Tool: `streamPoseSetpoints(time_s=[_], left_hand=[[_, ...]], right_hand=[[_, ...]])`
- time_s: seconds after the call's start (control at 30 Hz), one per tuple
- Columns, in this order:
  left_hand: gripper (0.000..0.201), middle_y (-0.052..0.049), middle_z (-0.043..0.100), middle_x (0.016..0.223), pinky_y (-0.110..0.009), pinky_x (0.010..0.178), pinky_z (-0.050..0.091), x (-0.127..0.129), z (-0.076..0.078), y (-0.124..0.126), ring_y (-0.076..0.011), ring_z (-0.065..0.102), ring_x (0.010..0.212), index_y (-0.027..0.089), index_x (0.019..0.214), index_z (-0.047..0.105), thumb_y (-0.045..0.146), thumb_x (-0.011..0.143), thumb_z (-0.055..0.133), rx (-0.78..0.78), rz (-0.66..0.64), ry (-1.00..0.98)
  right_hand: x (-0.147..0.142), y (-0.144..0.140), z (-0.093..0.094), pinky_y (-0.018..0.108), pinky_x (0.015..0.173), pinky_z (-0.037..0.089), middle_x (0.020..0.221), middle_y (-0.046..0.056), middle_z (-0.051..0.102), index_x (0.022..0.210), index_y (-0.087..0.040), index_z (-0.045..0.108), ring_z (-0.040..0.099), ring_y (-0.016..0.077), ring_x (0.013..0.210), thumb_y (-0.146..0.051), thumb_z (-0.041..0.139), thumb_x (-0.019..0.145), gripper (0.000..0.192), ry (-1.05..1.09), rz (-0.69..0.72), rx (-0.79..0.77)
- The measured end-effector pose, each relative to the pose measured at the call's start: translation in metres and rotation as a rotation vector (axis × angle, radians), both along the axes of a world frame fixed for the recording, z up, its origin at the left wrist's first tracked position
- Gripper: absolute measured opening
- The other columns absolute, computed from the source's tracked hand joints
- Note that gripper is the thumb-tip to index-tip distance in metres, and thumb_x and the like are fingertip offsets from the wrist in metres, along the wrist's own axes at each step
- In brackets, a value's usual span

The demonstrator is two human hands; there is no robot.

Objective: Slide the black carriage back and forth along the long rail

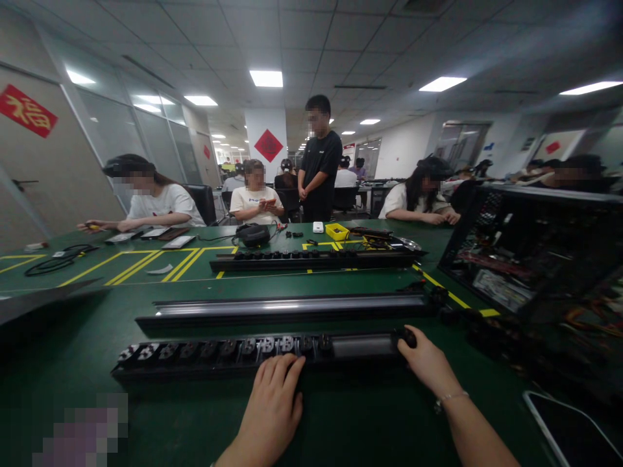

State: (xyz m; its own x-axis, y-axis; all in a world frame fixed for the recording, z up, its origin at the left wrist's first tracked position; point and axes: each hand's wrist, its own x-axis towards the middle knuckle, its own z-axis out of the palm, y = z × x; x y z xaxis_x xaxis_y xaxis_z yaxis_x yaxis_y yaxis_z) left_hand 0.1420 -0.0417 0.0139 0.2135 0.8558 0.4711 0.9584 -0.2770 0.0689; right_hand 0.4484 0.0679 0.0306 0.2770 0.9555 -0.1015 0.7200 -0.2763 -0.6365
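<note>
I see my left hand [272, 405] lying palm down, fingers loosely extended, on the near edge of a long black multi-socket power strip [233, 353]; it rests there and grips nothing. My right hand [427, 364] is curled around the strip's right end at the round black cable fitting [409, 337]; the thumb side hides the contact, so I cannot tell how firmly it closes. The strip lies flat, lengthwise across the dark green table mat [341, 421], directly in front of me.

Just beyond it, parallel, lies a long black metal housing with a glossy channel [287, 308]. Farther back, a second black power strip [316, 259] lies parallel again, across yellow floor-style marking lines [136, 263] taped on the mat. To my right stands an open black computer chassis [525, 253] with boards and wiring exposed. A dark flat tablet with a pale edge [574, 431] lies at the near right corner.

At the far edge of the table: a small yellow plastic tray [337, 231], a white rectangular block [318, 227], a black pouch [252, 235].

The room is an open office with a tiled ceiling, recessed panel lights [266, 78], glass partitions on the left and red diamond decorations [268, 145] on a pillar. Several people sit along the table's far side; one person in a black shirt [318, 168] stands behind it.
</note>
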Motion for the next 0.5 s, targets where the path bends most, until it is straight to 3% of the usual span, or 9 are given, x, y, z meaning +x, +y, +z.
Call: streamPoseSetpoints(time_s=[0.1, 0.23, 0.3, 0.5], left_hand=[[0.051, -0.003, 0.054, 0.116, -0.040, 0.095, 0.040, 0.001, 0.000, 0.000, -0.0199, 0.048, 0.107, 0.027, 0.125, 0.046, 0.013, 0.076, 0.046, -0.005, -0.002, -0.016], [0.050, -0.003, 0.054, 0.117, -0.039, 0.096, 0.040, 0.001, 0.000, 0.000, -0.0194, 0.047, 0.108, 0.026, 0.125, 0.045, 0.013, 0.076, 0.046, -0.015, -0.005, -0.015], [0.051, -0.002, 0.054, 0.117, -0.039, 0.096, 0.040, 0.000, 0.001, 0.000, -0.0192, 0.047, 0.108, 0.026, 0.125, 0.045, 0.014, 0.075, 0.047, -0.012, -0.006, -0.006], [0.053, -0.002, 0.055, 0.116, -0.039, 0.095, 0.040, -0.001, 0.001, 0.001, -0.0194, 0.048, 0.108, 0.027, 0.125, 0.045, 0.013, 0.075, 0.048, 0.010, -0.014, 0.009]], right_hand=[[0.004, 0.003, -0.003, 0.027, 0.055, 0.048, 0.090, 0.008, 0.066, 0.129, -0.018, 0.042, 0.061, 0.0147, 0.052, -0.040, 0.043, 0.076, 0.057, 0.116, -0.029, -0.026], [0.012, 0.004, -0.005, 0.029, 0.055, 0.048, 0.074, 0.004, 0.066, 0.130, -0.019, 0.040, 0.063, 0.0177, 0.057, -0.041, 0.043, 0.076, 0.059, 0.147, -0.020, -0.057], [0.017, 0.004, -0.004, 0.031, 0.059, 0.048, 0.071, 0.004, 0.065, 0.131, -0.019, 0.039, 0.064, 0.0204, 0.063, -0.043, 0.041, 0.076, 0.060, 0.068, -0.058, -0.045], [0.049, 0.005, 0.003, 0.039, 0.068, 0.047, 0.094, 0.016, 0.065, 0.125, -0.014, 0.045, 0.062, 0.0296, 0.082, -0.053, 0.039, 0.076, 0.063, -0.264, -0.291, 0.043]])
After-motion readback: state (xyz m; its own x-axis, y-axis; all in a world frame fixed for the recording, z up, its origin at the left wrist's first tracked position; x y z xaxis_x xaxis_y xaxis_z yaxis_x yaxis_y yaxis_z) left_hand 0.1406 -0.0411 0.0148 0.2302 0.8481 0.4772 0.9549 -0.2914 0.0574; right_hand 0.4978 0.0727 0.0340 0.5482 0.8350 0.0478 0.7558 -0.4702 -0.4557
